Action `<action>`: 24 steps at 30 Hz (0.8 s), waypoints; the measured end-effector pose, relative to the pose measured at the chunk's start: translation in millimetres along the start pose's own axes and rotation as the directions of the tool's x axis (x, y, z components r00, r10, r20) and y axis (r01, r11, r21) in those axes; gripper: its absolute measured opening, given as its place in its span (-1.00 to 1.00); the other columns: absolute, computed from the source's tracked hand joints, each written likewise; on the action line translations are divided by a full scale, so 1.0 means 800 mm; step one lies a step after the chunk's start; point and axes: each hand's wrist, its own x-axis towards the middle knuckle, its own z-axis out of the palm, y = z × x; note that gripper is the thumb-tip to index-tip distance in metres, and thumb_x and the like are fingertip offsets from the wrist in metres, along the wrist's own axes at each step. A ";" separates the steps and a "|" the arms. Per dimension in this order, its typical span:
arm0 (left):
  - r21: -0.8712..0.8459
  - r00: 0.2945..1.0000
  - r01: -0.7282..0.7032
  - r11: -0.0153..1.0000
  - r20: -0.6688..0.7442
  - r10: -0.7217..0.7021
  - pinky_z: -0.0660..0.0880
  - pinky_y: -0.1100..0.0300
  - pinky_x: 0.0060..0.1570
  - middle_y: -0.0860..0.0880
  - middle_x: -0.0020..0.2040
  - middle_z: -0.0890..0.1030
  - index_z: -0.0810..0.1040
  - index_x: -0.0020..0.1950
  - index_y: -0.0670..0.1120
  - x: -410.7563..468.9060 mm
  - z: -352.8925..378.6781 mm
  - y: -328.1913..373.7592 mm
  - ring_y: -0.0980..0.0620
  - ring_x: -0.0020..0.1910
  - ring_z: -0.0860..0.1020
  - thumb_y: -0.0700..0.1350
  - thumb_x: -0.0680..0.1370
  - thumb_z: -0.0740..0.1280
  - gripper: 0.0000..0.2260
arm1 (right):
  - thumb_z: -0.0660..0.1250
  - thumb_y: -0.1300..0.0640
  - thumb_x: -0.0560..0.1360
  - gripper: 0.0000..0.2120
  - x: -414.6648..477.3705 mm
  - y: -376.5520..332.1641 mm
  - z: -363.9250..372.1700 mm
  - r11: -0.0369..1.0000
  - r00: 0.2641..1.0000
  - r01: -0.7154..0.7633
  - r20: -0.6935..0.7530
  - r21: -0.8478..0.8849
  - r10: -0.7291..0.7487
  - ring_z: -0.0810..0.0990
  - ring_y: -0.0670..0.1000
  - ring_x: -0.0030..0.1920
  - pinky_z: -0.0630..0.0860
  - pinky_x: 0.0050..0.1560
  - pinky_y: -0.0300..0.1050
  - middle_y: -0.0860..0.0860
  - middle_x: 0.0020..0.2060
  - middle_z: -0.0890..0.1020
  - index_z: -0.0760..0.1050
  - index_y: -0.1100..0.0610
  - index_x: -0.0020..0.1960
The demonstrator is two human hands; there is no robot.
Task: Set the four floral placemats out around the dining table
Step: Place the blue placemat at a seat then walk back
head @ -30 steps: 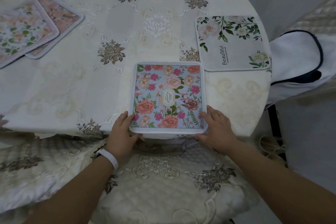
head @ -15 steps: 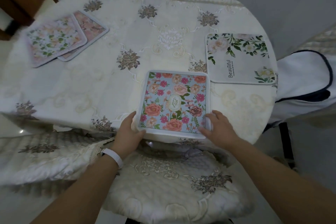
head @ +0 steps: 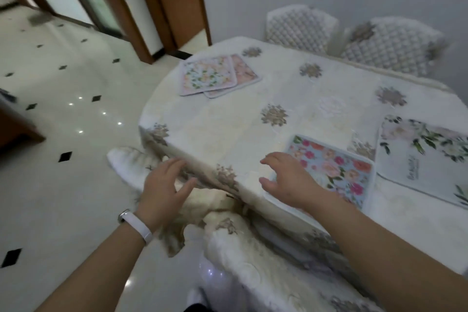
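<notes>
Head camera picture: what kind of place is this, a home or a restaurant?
Probably a dining room in a home. A table with an embroidered cloth has quilted chairs beyond it, floral placemats lie on it, and the polished tile floor leads to a wooden door frame.

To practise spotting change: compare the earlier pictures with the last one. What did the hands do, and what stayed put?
The left hand let go of the blue mat and swung left, past the table edge, open. The right hand is open at the mat's near corner; contact unclear. Blue mat, white mat and stacked mats stayed put.
</notes>
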 end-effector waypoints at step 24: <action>0.182 0.943 0.326 0.928 -0.127 -0.307 0.17 -0.10 0.41 -0.03 0.41 0.43 0.45 0.37 0.04 -0.120 -0.263 -0.547 -0.06 0.42 0.32 0.28 0.50 0.03 -0.44 | 0.12 -0.25 0.47 -0.39 0.322 -0.541 0.221 0.845 0.894 0.447 0.142 -0.294 -0.424 0.46 0.12 0.30 0.43 0.25 0.05 0.05 0.34 0.49 0.41 0.04 0.40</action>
